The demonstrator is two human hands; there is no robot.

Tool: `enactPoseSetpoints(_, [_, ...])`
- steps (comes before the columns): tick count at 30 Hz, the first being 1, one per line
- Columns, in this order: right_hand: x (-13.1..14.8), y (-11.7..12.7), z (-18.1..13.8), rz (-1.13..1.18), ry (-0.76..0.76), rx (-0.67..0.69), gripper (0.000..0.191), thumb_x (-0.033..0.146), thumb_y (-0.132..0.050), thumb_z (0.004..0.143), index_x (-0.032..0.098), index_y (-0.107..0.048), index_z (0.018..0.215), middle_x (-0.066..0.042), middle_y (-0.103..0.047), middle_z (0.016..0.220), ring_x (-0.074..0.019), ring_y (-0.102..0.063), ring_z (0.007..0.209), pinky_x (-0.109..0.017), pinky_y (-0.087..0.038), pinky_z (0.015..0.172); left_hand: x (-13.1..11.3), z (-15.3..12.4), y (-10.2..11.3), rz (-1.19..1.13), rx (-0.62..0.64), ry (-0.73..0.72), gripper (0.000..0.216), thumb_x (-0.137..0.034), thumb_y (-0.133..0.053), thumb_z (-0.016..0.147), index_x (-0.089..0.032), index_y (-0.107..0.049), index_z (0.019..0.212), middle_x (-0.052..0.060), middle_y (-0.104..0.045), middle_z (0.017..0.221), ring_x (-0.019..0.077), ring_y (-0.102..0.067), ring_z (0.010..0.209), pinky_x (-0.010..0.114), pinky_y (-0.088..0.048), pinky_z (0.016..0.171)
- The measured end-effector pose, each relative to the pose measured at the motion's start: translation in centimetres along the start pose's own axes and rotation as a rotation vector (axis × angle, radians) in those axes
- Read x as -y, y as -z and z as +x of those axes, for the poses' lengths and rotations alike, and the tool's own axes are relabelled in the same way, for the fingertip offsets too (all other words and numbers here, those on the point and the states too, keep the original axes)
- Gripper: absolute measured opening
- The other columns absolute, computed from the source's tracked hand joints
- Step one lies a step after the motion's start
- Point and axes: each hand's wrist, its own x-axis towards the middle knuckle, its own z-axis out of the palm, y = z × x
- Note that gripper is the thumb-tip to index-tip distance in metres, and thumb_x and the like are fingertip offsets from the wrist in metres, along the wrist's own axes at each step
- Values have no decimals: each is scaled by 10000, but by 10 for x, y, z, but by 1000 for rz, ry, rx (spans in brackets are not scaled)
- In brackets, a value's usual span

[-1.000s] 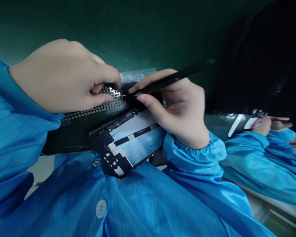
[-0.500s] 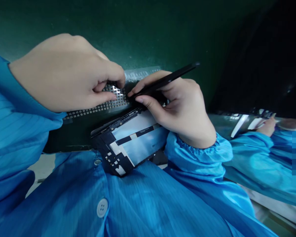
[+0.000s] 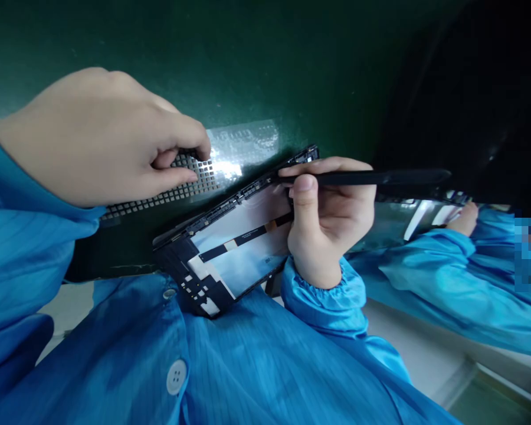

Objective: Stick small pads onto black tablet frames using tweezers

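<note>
My left hand (image 3: 101, 136) is closed at a clear sheet (image 3: 252, 141) carrying rows of small dark square pads (image 3: 199, 177); its thumb and curled index finger rest on the pads. In my right hand (image 3: 325, 227) are slim black tweezers (image 3: 358, 178), gripped between thumb and fingers. The tweezers' tips point left, at the upper edge of an opened phone (image 3: 248, 262). The phone lies tilted against my front, its inner side up, showing a pale silvery panel crossed by a dark ribbon cable (image 3: 248, 237). My right hand covers its right part. I cannot make out anything between the tips.
The dark green table top (image 3: 256, 59) stretches beyond my hands, and its near edge runs by my blue smock (image 3: 128, 354). A black area (image 3: 478, 106) fills the upper right. At the right, a co-worker's hand (image 3: 464, 219) and blue sleeve (image 3: 433, 265) are near pale strips.
My right hand has moved right and down from the pad sheet to the phone's upper edge, and the tweezers now lie flatter. My left hand and the sheet appear slightly further left.
</note>
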Motion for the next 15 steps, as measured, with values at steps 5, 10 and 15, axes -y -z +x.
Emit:
enactPoseSetpoints(5, [-3, 5, -1, -38, 19, 26, 115, 270, -720, 1085, 315, -715, 1190, -9, -754, 1077, -207, -801, 994, -411, -689, 912, 1, -2, -2, 29, 12, 31, 666, -726, -304, 1038, -341, -778, 1305, 22, -714, 901, 284, -755, 834, 550, -633, 864])
enactPoseSetpoints(10, [14, 16, 9, -212, 91, 176, 165, 246, -735, 1068, 319, -758, 1214, -31, -784, 1128, -248, -804, 1082, -477, -676, 1037, -4, 2, 3, 27, 13, -14, 606, -633, -323, 1053, -307, -792, 1256, 45, -715, 856, 221, -643, 701, 492, -605, 849])
enactPoseSetpoints(15, [25, 5, 44, -140, 78, 538, 112, 306, -738, 1083, 279, -746, 1191, -25, -841, 1144, -239, -833, 1085, -454, -707, 1042, -12, 8, 7, 26, 73, 14, 849, -726, -186, 1033, -195, -836, 1156, 26, -630, 778, 220, -735, 842, 520, -611, 942])
